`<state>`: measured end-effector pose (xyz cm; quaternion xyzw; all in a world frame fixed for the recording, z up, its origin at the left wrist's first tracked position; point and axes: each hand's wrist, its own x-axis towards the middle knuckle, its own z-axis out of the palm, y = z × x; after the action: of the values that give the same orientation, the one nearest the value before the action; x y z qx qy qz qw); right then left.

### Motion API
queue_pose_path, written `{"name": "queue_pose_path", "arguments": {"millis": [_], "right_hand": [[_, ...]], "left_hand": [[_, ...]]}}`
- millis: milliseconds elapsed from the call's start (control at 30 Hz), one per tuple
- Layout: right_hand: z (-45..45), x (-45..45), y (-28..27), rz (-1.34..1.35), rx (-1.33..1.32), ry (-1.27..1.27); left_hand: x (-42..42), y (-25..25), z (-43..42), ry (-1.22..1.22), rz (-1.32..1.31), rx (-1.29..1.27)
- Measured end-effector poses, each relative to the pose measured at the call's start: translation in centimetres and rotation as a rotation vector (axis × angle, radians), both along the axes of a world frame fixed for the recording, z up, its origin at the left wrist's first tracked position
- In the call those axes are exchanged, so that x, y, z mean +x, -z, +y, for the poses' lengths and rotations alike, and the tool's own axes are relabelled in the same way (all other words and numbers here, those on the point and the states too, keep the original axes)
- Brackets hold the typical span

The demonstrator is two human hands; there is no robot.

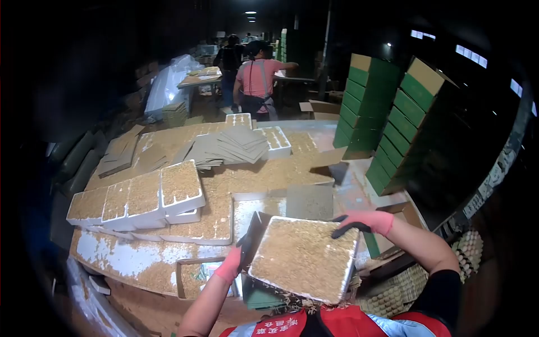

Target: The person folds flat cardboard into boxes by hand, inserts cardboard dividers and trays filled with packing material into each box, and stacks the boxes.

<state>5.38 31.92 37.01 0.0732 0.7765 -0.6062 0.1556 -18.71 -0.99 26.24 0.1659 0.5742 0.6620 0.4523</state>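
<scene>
A white foam tray (pixel 306 258) filled with tan husk-like material is tilted in front of my body. My right hand (pixel 359 223), in a pink glove with dark fingers, grips its far right corner, fingers over the rim. At the tray's left side stands a dark cardboard panel (pixel 257 229); my left hand (pixel 238 257), gloved alike, is closed around its edge. Some of the left fingers are hidden behind the panel. Below the tray shows a green carton surface (pixel 264 298), mostly covered.
Filled foam trays (pixel 137 194) are stacked on the left of the husk-strewn table (pixel 106 253). Grey cardboard sheets (pixel 230 147) lie behind. Tall stacks of green cartons (pixel 404 123) stand at right, above egg trays (pixel 401 292). A person in pink (pixel 257 78) works farther back.
</scene>
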Motion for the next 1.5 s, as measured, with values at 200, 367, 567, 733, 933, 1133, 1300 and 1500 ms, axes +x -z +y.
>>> {"name": "queue_pose_path", "arguments": {"millis": [200, 367, 567, 733, 933, 1133, 1300, 1500], "right_hand": [[-7.9, -5.9, -5.0, -0.384, 0.458, 0.004], [-9.7, -7.0, 7.2, 0.378, 1.150, -0.304], [-7.0, -11.5, 2.3, 0.024, 0.640, -0.476], [12.3, -19.7, 14.0, 0.453, 0.973, 0.432], [17.2, -19.5, 25.7, -0.183, 1.307, 0.291], [13.9, -17.0, 23.8, -0.006, 1.173, 0.204], [6.3, -11.3, 9.9, 0.501, 1.122, 0.438], [-14.6, -5.8, 4.4, 0.573, 1.312, -0.513]], "left_hand": [[0.0, -0.1, -2.5, 0.051, 0.150, -0.109], [0.2, 4.6, -2.9, -0.011, 0.606, -0.229], [1.4, 1.9, -2.4, -0.033, 0.515, -0.326], [3.5, -1.0, -1.0, -0.127, 0.517, -0.308], [3.8, 3.9, -12.2, -0.482, 0.358, -0.422], [2.7, 7.0, -18.9, -0.578, 0.745, -1.213], [-2.6, 12.2, -14.7, -0.369, 0.967, -1.334], [-5.2, 15.9, -13.0, -0.498, 0.956, -1.376]]}}
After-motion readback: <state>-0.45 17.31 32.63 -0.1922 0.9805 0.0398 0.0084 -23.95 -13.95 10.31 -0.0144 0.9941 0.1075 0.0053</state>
